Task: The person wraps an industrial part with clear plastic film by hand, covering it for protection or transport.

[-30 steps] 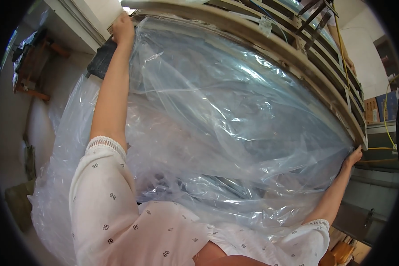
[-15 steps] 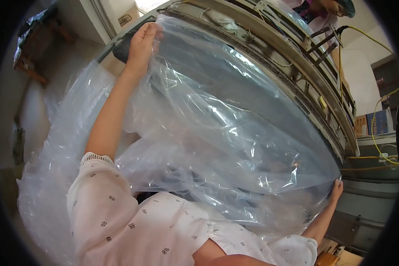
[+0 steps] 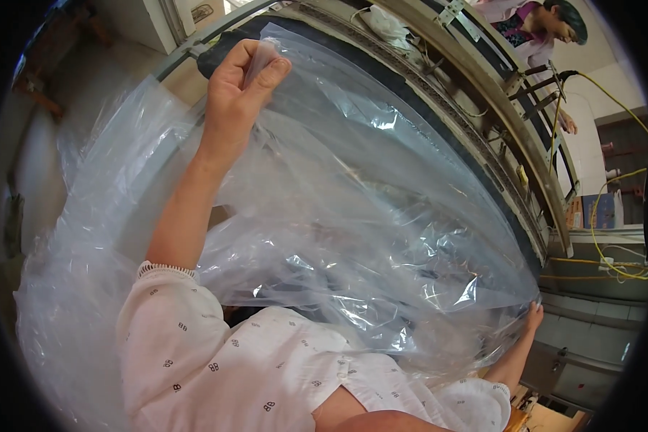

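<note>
A wide sheet of clear plastic film [image 3: 381,180] hangs stretched between my two hands, its far edge pulled fairly straight. At the upper left, my left hand [image 3: 241,90] is closed on one corner, with the film pinched between thumb and fingers. Far over at the lower right, my right hand [image 3: 533,317] grips the other end of that edge; its fingers are small in the picture and partly hidden. More of the film lies bunched and creased over my lap and spills down at my left.
Beyond the film runs a long machine with a metal bar [image 3: 475,86] and a dark padded edge. A co-worker [image 3: 533,29] stands behind it. Yellow cables [image 3: 605,93] hang at the right, near boxes [image 3: 597,211] on a ledge. A wooden stand [image 3: 43,101] is at the far left.
My left hand has drawn back from the machine toward me, lifting the film's corner. My right hand has shifted slightly down and left. More of the dark machine edge now shows.
</note>
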`<state>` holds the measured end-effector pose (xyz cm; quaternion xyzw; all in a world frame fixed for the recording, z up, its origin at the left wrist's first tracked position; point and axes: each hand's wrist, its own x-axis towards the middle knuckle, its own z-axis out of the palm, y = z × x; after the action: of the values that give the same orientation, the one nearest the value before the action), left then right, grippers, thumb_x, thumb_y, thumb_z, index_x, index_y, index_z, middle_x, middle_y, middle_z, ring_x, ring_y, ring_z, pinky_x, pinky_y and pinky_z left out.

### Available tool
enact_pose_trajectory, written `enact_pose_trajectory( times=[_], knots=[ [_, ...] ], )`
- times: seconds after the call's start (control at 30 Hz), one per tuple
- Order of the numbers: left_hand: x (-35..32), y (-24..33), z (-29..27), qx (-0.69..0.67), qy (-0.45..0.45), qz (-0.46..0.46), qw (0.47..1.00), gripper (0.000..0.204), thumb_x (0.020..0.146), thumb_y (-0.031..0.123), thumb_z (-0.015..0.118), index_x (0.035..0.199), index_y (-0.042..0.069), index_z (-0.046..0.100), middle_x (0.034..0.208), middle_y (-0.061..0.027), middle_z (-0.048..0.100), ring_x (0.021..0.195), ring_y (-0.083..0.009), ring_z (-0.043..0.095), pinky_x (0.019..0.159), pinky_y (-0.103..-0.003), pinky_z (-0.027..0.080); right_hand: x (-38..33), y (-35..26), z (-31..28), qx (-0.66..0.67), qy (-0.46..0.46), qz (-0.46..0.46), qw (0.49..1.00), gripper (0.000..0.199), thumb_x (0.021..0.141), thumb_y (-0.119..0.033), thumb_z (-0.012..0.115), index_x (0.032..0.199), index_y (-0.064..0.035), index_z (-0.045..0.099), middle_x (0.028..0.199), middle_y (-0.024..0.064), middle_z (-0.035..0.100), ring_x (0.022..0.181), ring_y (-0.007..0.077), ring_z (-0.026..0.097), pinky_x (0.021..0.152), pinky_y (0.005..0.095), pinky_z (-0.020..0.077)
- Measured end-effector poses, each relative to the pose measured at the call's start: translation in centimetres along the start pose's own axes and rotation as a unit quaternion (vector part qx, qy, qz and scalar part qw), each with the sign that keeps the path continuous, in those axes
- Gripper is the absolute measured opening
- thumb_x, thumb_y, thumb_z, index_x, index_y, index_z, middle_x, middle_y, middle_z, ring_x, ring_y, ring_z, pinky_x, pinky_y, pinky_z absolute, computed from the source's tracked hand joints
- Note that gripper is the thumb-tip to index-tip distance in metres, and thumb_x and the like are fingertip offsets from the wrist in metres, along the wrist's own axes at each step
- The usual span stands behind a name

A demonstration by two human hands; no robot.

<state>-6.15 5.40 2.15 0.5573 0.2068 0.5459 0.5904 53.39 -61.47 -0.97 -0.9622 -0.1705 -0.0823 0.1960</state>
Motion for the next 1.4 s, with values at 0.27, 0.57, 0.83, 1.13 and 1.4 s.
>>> enact_pose_trajectory(
  times=[0.27, 0.57, 0.83, 1.13, 1.4],
  knots=[
    [-1.3, 1.8, 0.6, -0.034, -0.013, 0.045, 0.998, 0.010, 0.082, 0.008, 0.063, 0.079, 0.008, 0.053, 0.069, 0.0086, 0.044, 0.058, 0.0006, 0.033, 0.050, -0.016, 0.026, -0.4, -8.7, 1.3, -0.176, 0.131, -0.032, 0.975, 0.039, 0.078, -0.014, 0.058, 0.114, -0.0026, 0.050, 0.115, 0.0152, 0.050, 0.106, 0.0292, 0.048, 0.091, 0.0371, 0.0375],
    [-4.3, 5.2, 3.7, 0.027, -0.037, 0.121, 0.992, 0.006, 0.079, 0.005, 0.065, 0.081, 0.004, 0.059, 0.079, 0.0036, 0.049, 0.070, -0.0033, 0.043, 0.061, -0.016, 0.034, -9.8, -38.4, 4.9, 0.246, -0.049, -0.337, 0.908, 0.021, 0.089, -0.007, 0.046, 0.106, -0.0014, 0.056, 0.113, 0.0098, 0.052, 0.109, 0.0198, 0.048, 0.094, 0.0280, 0.0342],
    [-7.7, 7.1, 6.2, 0.103, -0.143, 0.174, 0.969, 0.008, 0.077, 0.002, 0.067, 0.084, 0.002, 0.064, 0.083, -0.0005, 0.054, 0.075, -0.0068, 0.051, 0.064, -0.018, 0.043, -19.8, -56.9, 2.4, 0.463, -0.251, -0.505, 0.684, 0.019, 0.087, -0.013, 0.049, 0.096, -0.0002, 0.061, 0.103, 0.0086, 0.055, 0.092, 0.0165, 0.052, 0.079, 0.0260, 0.0408],
    [-9.2, 8.0, 7.1, 0.180, -0.172, 0.127, 0.960, 0.016, 0.074, 0.004, 0.069, 0.088, 0.004, 0.062, 0.089, -0.0019, 0.055, 0.080, -0.0091, 0.052, 0.071, -0.020, 0.041, -22.3, -60.1, 3.4, 0.539, -0.423, -0.414, 0.599, 0.020, 0.081, -0.019, 0.056, 0.086, 0.0004, 0.062, 0.071, -0.0007, 0.058, 0.069, 0.0071, 0.053, 0.064, 0.0227, 0.0412],
    [-8.7, 9.9, 7.0, 0.300, -0.134, 0.379, 0.865, 0.024, 0.068, 0.006, 0.073, 0.090, 0.008, 0.064, 0.100, -0.0052, 0.054, 0.091, -0.0175, 0.052, 0.077, -0.028, 0.044, -22.9, -60.1, 3.2, 0.523, -0.557, -0.305, 0.568, 0.016, 0.076, -0.019, 0.060, 0.081, -0.0053, 0.067, 0.076, 0.0005, 0.062, 0.070, 0.0067, 0.052, 0.066, 0.0195, 0.0399]
  ],
)
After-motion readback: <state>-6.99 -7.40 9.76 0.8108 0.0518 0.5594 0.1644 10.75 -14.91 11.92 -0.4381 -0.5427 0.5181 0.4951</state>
